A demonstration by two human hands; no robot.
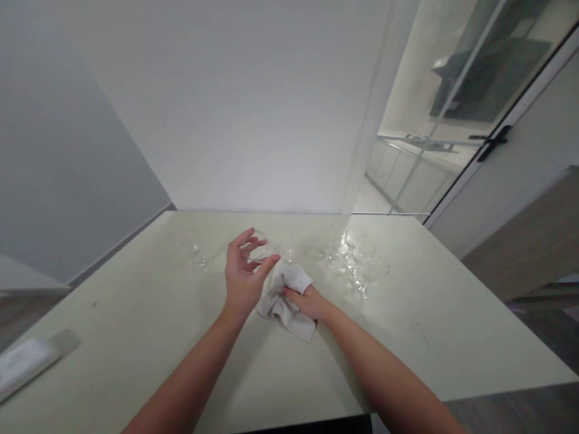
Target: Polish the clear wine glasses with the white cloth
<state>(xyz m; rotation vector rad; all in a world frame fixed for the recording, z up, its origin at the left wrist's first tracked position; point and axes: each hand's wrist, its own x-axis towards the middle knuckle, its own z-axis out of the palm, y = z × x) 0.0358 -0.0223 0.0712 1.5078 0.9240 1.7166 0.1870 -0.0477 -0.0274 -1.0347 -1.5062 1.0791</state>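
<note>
My left hand (243, 271) is curled around a clear glass (259, 248) above the pale table (136, 337), fingers on its rim. Just right of it, my right hand (304, 301) grips a crumpled white cloth (286, 298), which is pushed up against the glass. Part of the glass is hidden by the cloth and my fingers.
A clear glass (192, 252) lies on the table to the left. Several more clear glasses (359, 262) stand grouped to the right. A white flat object (22, 361) sits at the table's left edge. A white wall rises behind; a glass door is at the right.
</note>
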